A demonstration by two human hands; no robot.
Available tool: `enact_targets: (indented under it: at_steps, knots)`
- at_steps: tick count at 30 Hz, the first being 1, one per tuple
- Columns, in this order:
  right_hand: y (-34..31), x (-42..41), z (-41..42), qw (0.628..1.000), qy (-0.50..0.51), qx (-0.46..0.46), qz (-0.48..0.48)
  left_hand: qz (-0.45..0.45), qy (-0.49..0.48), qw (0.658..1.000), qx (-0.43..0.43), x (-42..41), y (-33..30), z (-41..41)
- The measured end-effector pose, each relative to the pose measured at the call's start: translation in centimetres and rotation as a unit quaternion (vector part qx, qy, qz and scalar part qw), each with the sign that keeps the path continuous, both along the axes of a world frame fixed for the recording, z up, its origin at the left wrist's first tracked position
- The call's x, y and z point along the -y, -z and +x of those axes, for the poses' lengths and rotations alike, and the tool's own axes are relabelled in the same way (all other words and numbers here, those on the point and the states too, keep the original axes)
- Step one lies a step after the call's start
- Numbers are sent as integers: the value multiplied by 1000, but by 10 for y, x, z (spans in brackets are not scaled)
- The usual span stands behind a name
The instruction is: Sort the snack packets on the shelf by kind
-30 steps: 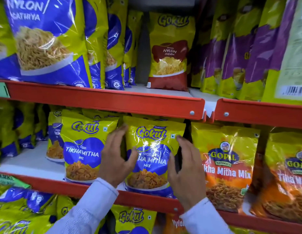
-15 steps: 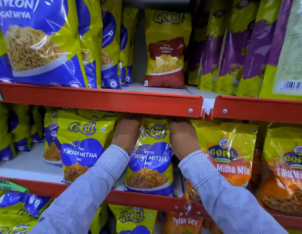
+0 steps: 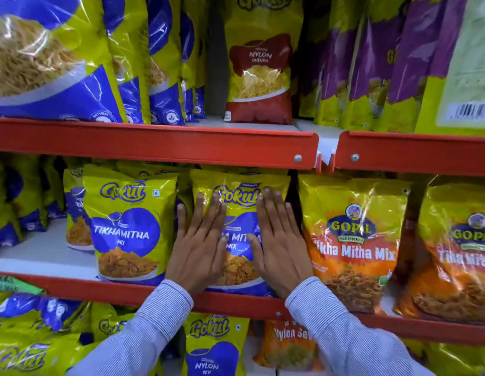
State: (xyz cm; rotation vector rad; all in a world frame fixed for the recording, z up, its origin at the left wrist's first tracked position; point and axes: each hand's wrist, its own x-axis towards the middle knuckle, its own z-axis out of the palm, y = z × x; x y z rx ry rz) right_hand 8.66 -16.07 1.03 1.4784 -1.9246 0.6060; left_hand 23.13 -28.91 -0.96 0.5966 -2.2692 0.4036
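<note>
On the middle shelf [image 3: 154,142] a yellow-and-blue Gokul Tikha Mitha Mix packet [image 3: 240,185] stands upright. My left hand [image 3: 198,245] and my right hand [image 3: 279,245] lie flat against its front, fingers spread, holding nothing. A second Gokul Tikha Mitha packet [image 3: 127,226] stands just left of it. To the right stand orange-and-yellow Gopal Tikha Mitha Mix packets [image 3: 352,240]. A lone red-and-yellow Gokul Nylon Chevda packet [image 3: 259,66] stands on the upper shelf.
Blue-and-yellow Nylon Gathiya packets [image 3: 54,61] fill the upper shelf's left side, purple-and-yellow packets [image 3: 385,63] its right. The lower shelf holds Gokul Nylon Sev packets [image 3: 211,348] and an orange Nylon Sev packet [image 3: 290,346]. Bare white shelf [image 3: 43,251] shows at the middle left.
My hands came out from behind the packet's top, deep under the upper shelf, and now press flat on its front. The packet stands straighter and farther back.
</note>
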Motion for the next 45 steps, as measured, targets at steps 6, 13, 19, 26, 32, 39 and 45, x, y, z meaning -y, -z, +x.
enact_targets:
  at_steps: [6, 13, 19, 26, 32, 39, 45]
  knots:
    - [22, -68, -17, 989, -24, -40, -140, -15, 61, 996, -57, -55, 6, -25]
    - [51, -144, -83, 982, 87, 63, -156, -2, 169, 986, -1, -126, 23, -89]
    - [54, -145, -99, 993, 16, 86, -81, 3, 128, 990, 51, -129, 33, -110]
    - [46, -170, -117, 998, 18, 33, -52, -30, 94, 995, 0, -152, 27, -120]
    - [56, -260, -192, 984, 145, 29, -100, -58, 175, 983, 3, -232, 20, -188]
    - [58, -291, -241, 988, 114, 87, -56, -28, 156, 985, 73, -270, 35, -256]
    - [46, -295, -238, 987, 124, 71, -71, -17, 147, 987, 55, -276, 27, -252]
